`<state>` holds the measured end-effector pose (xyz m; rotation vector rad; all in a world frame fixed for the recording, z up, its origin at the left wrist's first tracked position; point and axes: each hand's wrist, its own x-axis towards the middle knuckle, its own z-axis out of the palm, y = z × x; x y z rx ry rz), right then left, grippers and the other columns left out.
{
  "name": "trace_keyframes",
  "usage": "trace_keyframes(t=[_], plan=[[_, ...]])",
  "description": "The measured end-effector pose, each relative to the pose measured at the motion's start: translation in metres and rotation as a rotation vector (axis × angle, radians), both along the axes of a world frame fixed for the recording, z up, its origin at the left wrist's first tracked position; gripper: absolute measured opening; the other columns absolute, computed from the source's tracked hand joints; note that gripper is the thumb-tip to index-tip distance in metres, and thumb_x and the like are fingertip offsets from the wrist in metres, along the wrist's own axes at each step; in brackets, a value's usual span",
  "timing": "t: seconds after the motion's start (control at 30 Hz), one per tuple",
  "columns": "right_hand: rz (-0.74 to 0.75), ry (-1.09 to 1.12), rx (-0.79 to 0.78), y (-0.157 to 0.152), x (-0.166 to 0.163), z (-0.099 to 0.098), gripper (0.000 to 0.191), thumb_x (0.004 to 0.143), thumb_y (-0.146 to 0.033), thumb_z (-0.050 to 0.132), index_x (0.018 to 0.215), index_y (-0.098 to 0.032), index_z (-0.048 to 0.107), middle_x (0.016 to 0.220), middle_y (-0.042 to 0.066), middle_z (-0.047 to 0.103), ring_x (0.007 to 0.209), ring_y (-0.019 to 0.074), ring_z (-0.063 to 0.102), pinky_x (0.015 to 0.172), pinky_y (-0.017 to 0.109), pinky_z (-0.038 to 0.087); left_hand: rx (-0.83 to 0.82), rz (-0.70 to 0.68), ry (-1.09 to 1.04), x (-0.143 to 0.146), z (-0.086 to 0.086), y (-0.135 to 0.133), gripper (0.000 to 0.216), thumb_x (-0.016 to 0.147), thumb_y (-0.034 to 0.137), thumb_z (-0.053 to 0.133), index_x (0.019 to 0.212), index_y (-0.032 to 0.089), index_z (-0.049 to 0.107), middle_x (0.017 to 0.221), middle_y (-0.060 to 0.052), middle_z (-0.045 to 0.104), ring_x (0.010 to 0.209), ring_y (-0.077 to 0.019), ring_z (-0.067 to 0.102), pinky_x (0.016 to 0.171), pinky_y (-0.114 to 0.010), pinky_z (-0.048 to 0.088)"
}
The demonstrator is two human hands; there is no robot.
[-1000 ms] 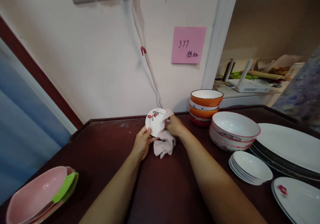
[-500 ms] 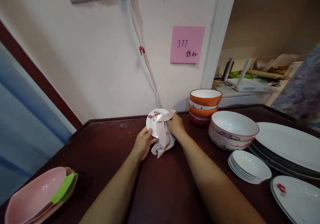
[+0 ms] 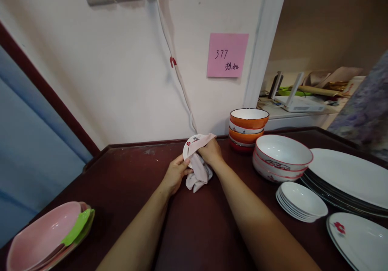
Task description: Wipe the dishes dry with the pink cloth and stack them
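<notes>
Small plate: seen from the head camera, it had shifted slightly right since half a second earlier, and more of its flowered face lay behind the cloth; it was held tilted near the middle of the frame, above the counter.
Left hand: it grasped the plate by its lower-left edge, thumb on the front.
Right hand: it gripped the cloth against the plate's right side, its fingertips hidden.
Pale pink cloth: it crossed the plate's face in a fold and hung down below it in loose creases.
Lower left: a pink dish sat stacked over others, with a green leaf-shaped piece at its right end.
Right of centre: orange and white bowls stood stacked near the wall, with red-rimmed white bowls just in front.
Lower right: small white dishes lay stacked between those bowls and plates with a red flower; large oval plates were piled behind.
Upper right: a pink note, marked 377, stuck to the wall.
</notes>
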<state>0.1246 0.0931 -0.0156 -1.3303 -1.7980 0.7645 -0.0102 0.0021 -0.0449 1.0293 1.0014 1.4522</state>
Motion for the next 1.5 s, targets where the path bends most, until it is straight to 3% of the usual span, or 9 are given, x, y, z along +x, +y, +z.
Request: trace_keyframes(t=[0.17,0.37,0.67,0.8,0.9,1.0,1.1,1.17,1.5], plan=[[-0.094,0.144,-0.039,0.010,0.000,-0.005,0.026,0.077,-0.018,0.054,0.100,-0.015,0.067,0.106,0.014,0.070,0.102,0.0246,0.065,0.083,0.029,0.048,-0.041,0.058,-0.106,-0.002,0.000,0.000,0.037,0.075,0.032,0.073,0.107,0.014,0.068,0.082,-0.007,0.068,0.070,-0.0156,0.064,0.066,-0.031,0.056],[0.052,0.200,-0.115,0.004,-0.019,-0.015,0.036,0.080,-0.010,0.047,0.112,-0.014,0.062,0.105,0.010,0.071,0.091,0.0158,0.067,0.074,0.024,0.050,0.008,0.164,-0.242,-0.007,-0.002,0.004,0.030,0.080,0.027,0.069,0.108,0.018,0.065,0.099,-0.007,0.070,0.081,-0.0167,0.066,0.075,-0.032,0.056],[0.273,-0.119,-0.190,-0.027,-0.022,-0.005,0.006,0.061,-0.016,0.073,0.065,-0.017,0.069,0.070,0.006,0.070,0.068,0.0210,0.064,0.064,0.029,0.046,0.083,0.479,-0.541,-0.034,-0.004,0.012,0.023,0.087,0.016,0.057,0.107,0.026,0.064,0.123,-0.005,0.064,0.100,-0.0176,0.064,0.090,-0.039,0.053],[0.295,-0.311,-0.075,-0.021,-0.004,0.018,0.027,0.053,-0.028,0.081,0.077,-0.021,0.072,0.085,0.006,0.071,0.079,0.0231,0.065,0.069,0.030,0.046,0.060,0.420,-0.545,-0.031,-0.004,0.013,0.021,0.087,0.019,0.058,0.107,0.024,0.064,0.119,-0.006,0.066,0.098,-0.0189,0.065,0.087,-0.039,0.055],[0.371,-0.148,-0.108,-0.014,0.012,0.033,0.047,0.058,-0.023,0.079,0.104,-0.022,0.069,0.099,0.006,0.070,0.082,0.0194,0.065,0.069,0.027,0.048,0.066,0.378,-0.552,-0.028,-0.004,0.013,0.024,0.086,0.020,0.060,0.110,0.024,0.063,0.120,-0.007,0.065,0.097,-0.0191,0.066,0.084,-0.036,0.056],[0.253,0.013,-0.074,-0.012,0.021,0.042,0.049,0.075,-0.032,0.069,0.121,-0.016,0.061,0.105,0.010,0.069,0.087,0.0186,0.065,0.075,0.028,0.048,0.077,0.326,-0.529,-0.028,-0.002,0.012,0.030,0.084,0.022,0.063,0.115,0.025,0.062,0.125,-0.007,0.063,0.097,-0.0192,0.066,0.080,-0.033,0.057],[0.088,0.005,0.007,-0.013,0.017,0.044,0.042,0.087,-0.040,0.055,0.118,-0.012,0.062,0.101,0.012,0.070,0.089,0.0198,0.064,0.078,0.030,0.046,0.087,0.240,-0.496,-0.028,-0.002,0.011,0.036,0.082,0.024,0.065,0.118,0.025,0.061,0.126,-0.008,0.062,0.096,-0.0194,0.066,0.078,-0.032,0.058],[0.101,-0.021,0.038,-0.016,0.010,0.044,0.035,0.090,-0.039,0.050,0.110,-0.014,0.065,0.098,0.011,0.070,0.087,0.0194,0.064,0.075,0.028,0.045,0.075,0.180,-0.476,-0.027,-0.001,0.010,0.036,0.082,0.023,0.066,0.118,0.023,0.061,0.126,-0.009,0.062,0.094,-0.0195,0.066,0.077,-0.033,0.058],[-0.006,-0.161,0.237,-0.045,0.018,0.057,0.018,0.088,-0.029,0.049,0.085,-0.016,0.061,0.080,0.006,0.067,0.070,0.0161,0.057,0.063,0.025,0.037,0.003,-0.088,-0.414,-0.021,0.008,0.001,0.032,0.084,0.026,0.063,0.115,0.020,0.062,0.111,-0.011,0.069,0.091,-0.0223,0.067,0.078,-0.037,0.058]])
